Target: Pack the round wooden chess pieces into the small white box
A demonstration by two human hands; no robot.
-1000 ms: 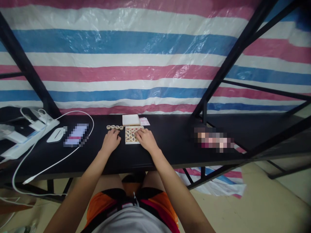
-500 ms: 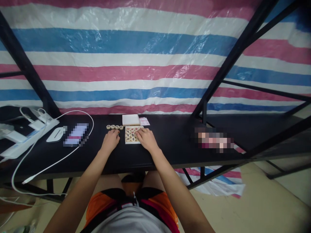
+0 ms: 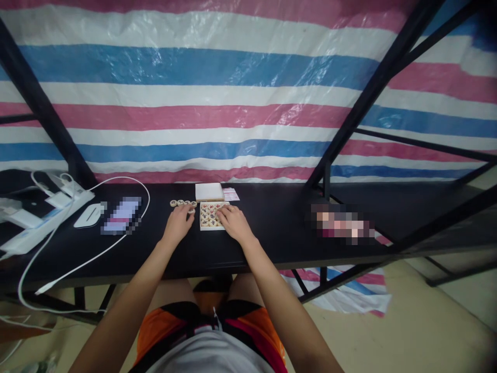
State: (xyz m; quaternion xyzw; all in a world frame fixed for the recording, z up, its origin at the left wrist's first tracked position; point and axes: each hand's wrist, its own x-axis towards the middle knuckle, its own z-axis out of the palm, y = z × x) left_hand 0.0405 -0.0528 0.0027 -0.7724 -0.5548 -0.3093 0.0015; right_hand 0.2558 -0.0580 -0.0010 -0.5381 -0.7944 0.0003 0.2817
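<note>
A white open box [image 3: 204, 228] on the black table holds several round Chinese chess pieces [image 3: 212, 216] with red and dark characters. My right hand [image 3: 233, 221] lies over the box's right side and grips it there, its fingertips over the pieces and hiding some of them. Left of the box, my left hand [image 3: 178, 226] pinches one chess piece [image 3: 191, 211] between thumb and fingers. Just beyond that hand a short row of chess pieces [image 3: 180, 203] stands on the table.
Behind the box lie a white box lid [image 3: 209, 191] and a pinkish paper slip [image 3: 232, 195]. To the left are a blurred-out phone [image 3: 122, 215], a white device [image 3: 89, 215], a power strip [image 3: 50, 223] and a white cable [image 3: 77, 265]. A pixelated item [image 3: 341, 224] lies right.
My left hand has shifted slightly right, and the chess piece at its fingertips now shows clearly beside the row's end. My right hand stays on the box.
</note>
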